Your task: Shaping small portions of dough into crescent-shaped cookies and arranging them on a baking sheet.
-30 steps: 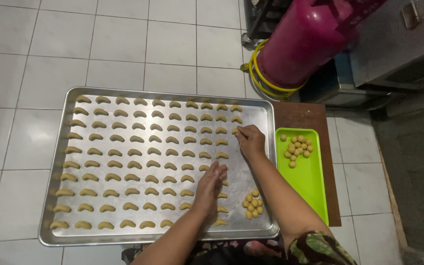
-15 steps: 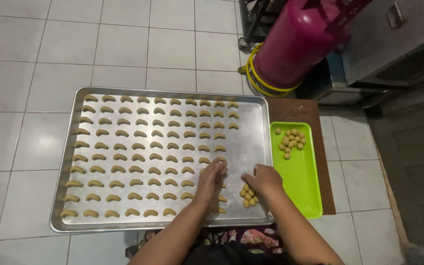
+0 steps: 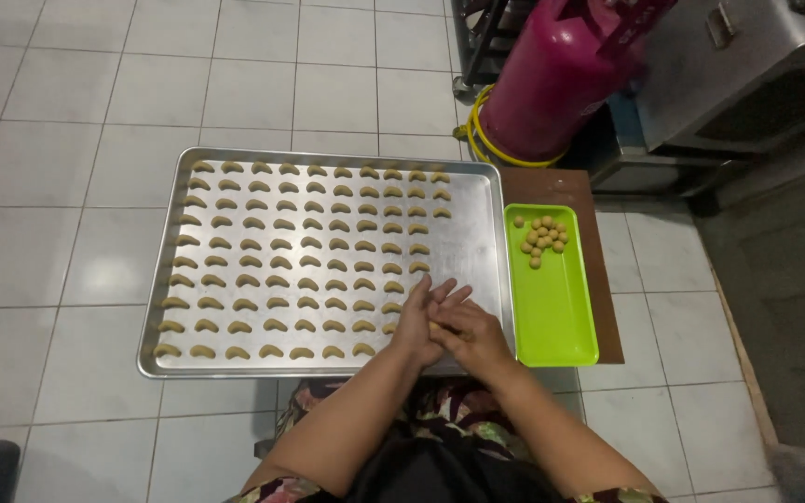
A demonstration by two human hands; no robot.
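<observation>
Your two hands meet over the near right corner of the baking tray (image 3: 477,200), pressed palm to palm. Your left hand (image 3: 418,321) lies flat with its fingers spread and pointing away from you; your right hand (image 3: 470,333) is cupped against it from the right. A small bit of pale dough (image 3: 435,327) shows between the palms, though how much of it they cover you cannot tell. Your forearms run back from there toward your lap, where a patterned floral cloth (image 3: 440,419) shows just below the tray's near edge.

The tray is a wide, shallow rectangle of dull, brushed metal with a rolled rim, set on the floor. Rows of crescent-shaped dough pieces (image 3: 277,264) fill its left and middle parts, each one small, curved and pale tan. The strip of tray to the right of them is bare metal, with your hands over its near end.

Just beside the tray's right rim lies a bright green plastic tray (image 3: 556,312), long, narrow and smooth. A loose cluster of little round dough balls (image 3: 541,237) sits at its far end. Under the green one, a dark brown board (image 3: 598,279) sticks out along the right and far sides.

Beyond the baking tray's far right corner stands a magenta gas cylinder (image 3: 561,79), rounded and glossy, with a yellow hose (image 3: 473,140) coiled at its base. Right of the cylinder is a grey metal cabinet (image 3: 747,65). The floor around the tray is pale square tile (image 3: 67,112).
</observation>
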